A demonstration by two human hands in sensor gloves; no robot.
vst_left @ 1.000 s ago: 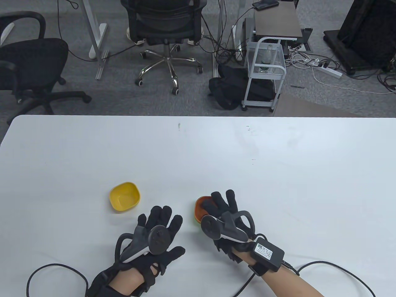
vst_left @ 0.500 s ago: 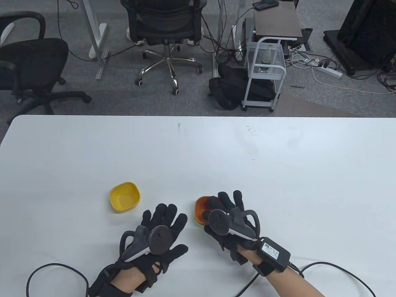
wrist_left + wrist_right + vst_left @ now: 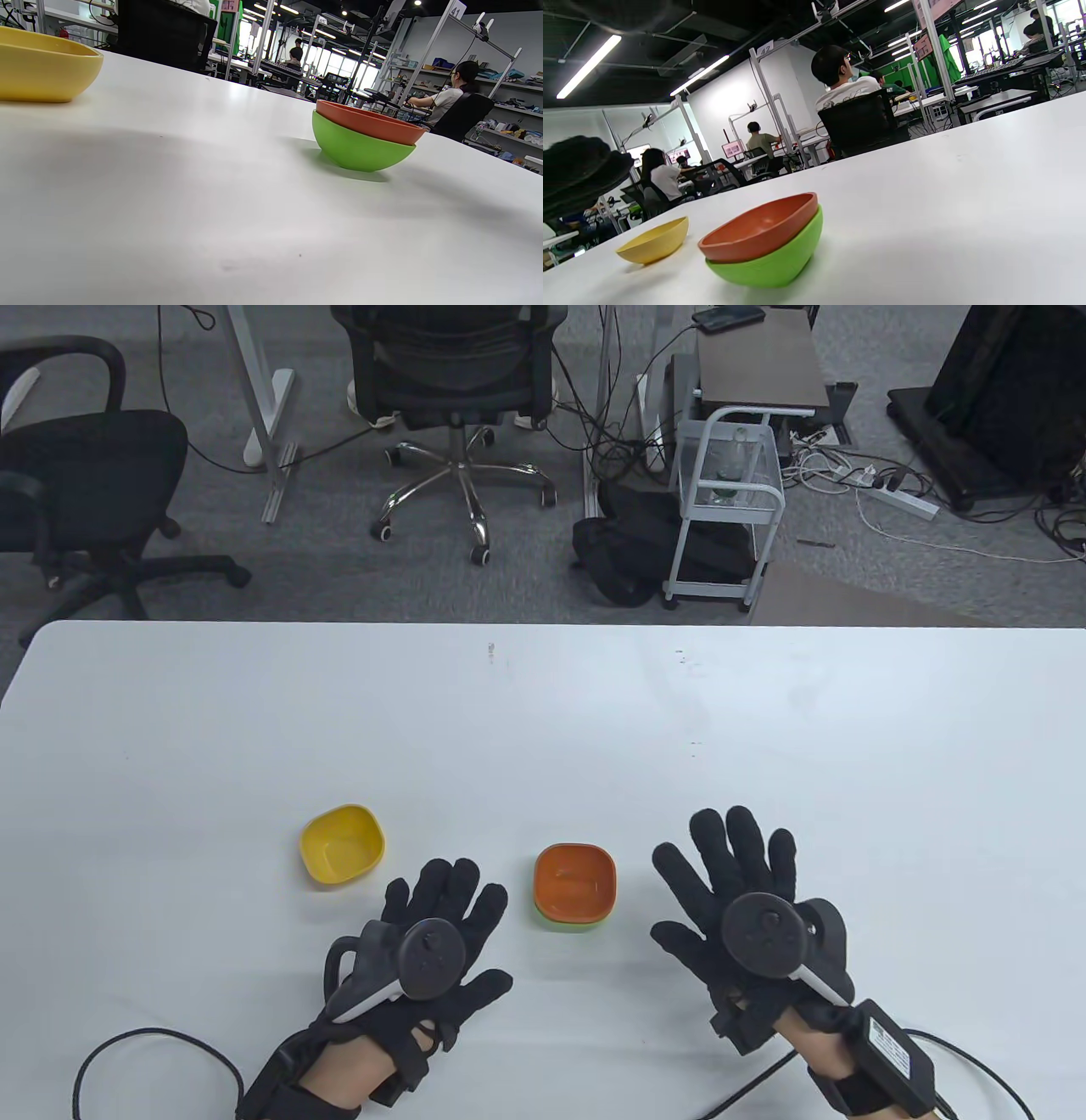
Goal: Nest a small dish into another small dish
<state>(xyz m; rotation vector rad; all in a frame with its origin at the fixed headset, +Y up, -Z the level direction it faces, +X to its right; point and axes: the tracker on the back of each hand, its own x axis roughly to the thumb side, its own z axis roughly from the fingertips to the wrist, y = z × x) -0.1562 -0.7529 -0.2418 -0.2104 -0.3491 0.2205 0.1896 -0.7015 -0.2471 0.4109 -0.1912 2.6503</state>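
Basically done — orange dish (image 3: 575, 884) sits nested in green dish (image 3: 356, 148); both hands (image 3: 441, 937) (image 3: 747, 912) flat, fingers spread, holding nothing.

Yellow dish (image 3: 342, 845) sitting alone on white table (image 3: 543, 704), toward left. Beyond far edge: black office chair (image 3: 458, 381) standing on grey carpet, second black chair (image 3: 85, 475) sitting at left. White wire cart (image 3: 725, 509) standing right of centre, black bag (image 3: 628, 551) lying against it. Power strip (image 3: 904, 502) and cables trailing across floor at right.
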